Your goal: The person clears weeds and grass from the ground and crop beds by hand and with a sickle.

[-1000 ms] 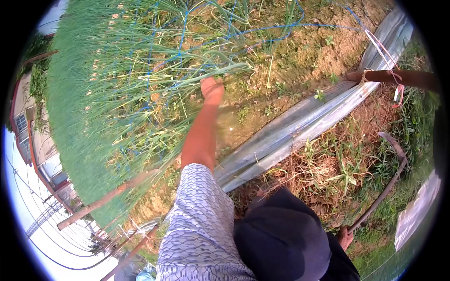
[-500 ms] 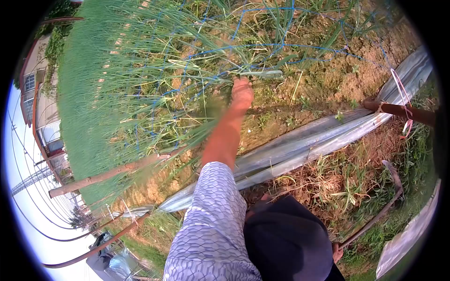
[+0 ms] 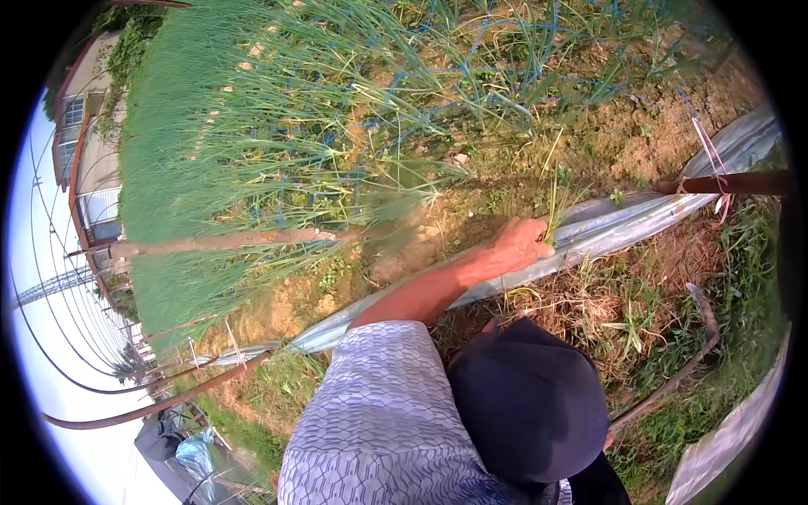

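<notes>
1. Left hand (image 3: 515, 247): fingers closed, pinching thin green stalks (image 3: 553, 199) that stick up past my fingertips.
2. That hand is over the plastic sheet (image 3: 619, 234) edging the soil bed; leafy rows (image 3: 210, 160) with blue netting (image 3: 481, 34) beyond.
3. Right hand (image 3: 609, 438): mostly hidden by dark cap (image 3: 530, 404), at near end of curved stick (image 3: 667, 389). Can't tell grip.

Wearer's clothing: short, loose sleeve (image 3: 379, 379) of pale grey-lavender fabric, printed throughout with fine, dark, interlocking hexagon-like outlines; below it, smooth, rounded, plain dark-navy clothing (image 3: 534, 404); hand (image 3: 513, 248) ungloved
</notes>
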### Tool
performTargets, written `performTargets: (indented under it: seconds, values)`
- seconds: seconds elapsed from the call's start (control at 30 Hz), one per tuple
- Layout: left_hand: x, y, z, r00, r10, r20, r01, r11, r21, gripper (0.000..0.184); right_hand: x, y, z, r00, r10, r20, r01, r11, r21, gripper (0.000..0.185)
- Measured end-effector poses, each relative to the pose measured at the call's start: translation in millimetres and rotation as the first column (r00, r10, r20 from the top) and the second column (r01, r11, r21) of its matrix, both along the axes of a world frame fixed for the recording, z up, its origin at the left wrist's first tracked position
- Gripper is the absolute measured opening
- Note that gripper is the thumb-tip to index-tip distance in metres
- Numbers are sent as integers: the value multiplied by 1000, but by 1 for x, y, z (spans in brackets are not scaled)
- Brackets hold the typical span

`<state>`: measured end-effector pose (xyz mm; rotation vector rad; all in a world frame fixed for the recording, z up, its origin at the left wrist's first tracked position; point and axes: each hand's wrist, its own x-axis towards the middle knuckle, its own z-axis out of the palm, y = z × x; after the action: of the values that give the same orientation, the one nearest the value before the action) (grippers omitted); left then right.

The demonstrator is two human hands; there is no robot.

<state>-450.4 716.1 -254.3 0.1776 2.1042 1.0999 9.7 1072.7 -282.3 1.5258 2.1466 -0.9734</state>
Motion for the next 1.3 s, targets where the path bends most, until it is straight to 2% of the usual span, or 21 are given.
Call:
performTargets:
  seconds: [0.1,0.17,0.27,0.33,0.47,0.53,0.57,0.63,0.67,0.77,0.8,0.87,0.9,0.93,0.97,1.0,1.07,1.1,1.2,1.27,1.3]
  values:
    - [55,-24,1,997,-65,50,69,993,-91,32,-33,0,16,999,36,-31,-40,991,-125,27]
    - [93,-55,8,986,-105,-129,97,993,-66,32,-52,5,22,995,90,-53,-98,975,-197,27]
    - [141,-103,29,992,-92,-89,82,990,-115,32,-81,14,31,981,181,-76,-195,936,-294,27]
    - [181,-136,37,990,-131,-48,118,968,-223,24,-100,19,34,967,238,-90,-254,902,-349,27]
    - [262,-171,69,994,-71,-84,27,899,-438,27,-133,25,39,923,371,-100,-376,822,-427,26]
    - [299,-179,79,979,-32,-199,-94,800,-592,31,-145,28,43,901,422,-96,-417,788,-453,26]
    - [312,-186,83,979,-22,-202,-105,797,-594,31,-149,28,46,894,439,-91,-427,776,-465,26]
    - [342,-201,84,967,256,14,-161,649,-744,36,-159,28,50,875,476,-81,-453,750,-482,26]
    - [359,-210,81,963,271,9,-176,649,-740,36,-162,29,54,867,493,-75,-463,740,-488,26]
    - [398,-240,60,830,504,-237,-510,518,-686,41,-166,29,68,851,521,-58,-475,720,-506,26]
    - [397,-248,55,841,487,-236,-501,537,-679,41,-166,27,73,850,524,-45,-470,719,-511,26]
    - [389,-261,46,777,494,-390,-608,429,-668,38,-167,24,84,846,533,-10,-461,722,-516,25]
    - [381,-265,43,790,478,-383,-597,456,-661,38,-169,19,89,849,528,4,-449,726,-521,25]
    - [363,-267,45,696,562,-447,-696,372,-614,36,-171,13,93,853,522,17,-437,730,-525,25]
    - [342,-269,47,587,635,-503,-781,279,-558,34,-163,18,83,891,445,-85,-405,699,-590,23]
    - [316,-266,54,604,626,-494,-774,313,-550,34,-162,8,88,904,420,-80,-386,721,-576,23]
    - [254,-257,74,439,671,-598,-898,318,-303,41,-166,-24,101,892,424,-156,-437,719,-541,22]
    - [228,-260,78,342,702,-625,-926,365,-97,47,-175,-39,115,941,327,-83,-296,684,-667,28]
    - [142,-252,122,75,797,-600,-840,375,392,66,-196,-68,139,933,352,-73,-325,738,-592,36]
    - [104,-260,153,-11,726,-687,-737,459,497,63,-190,-63,140,909,405,-102,-389,733,-557,44]
    - [87,-260,168,-28,756,-654,-668,473,574,66,-205,-72,147,959,283,-36,-246,758,-604,41]
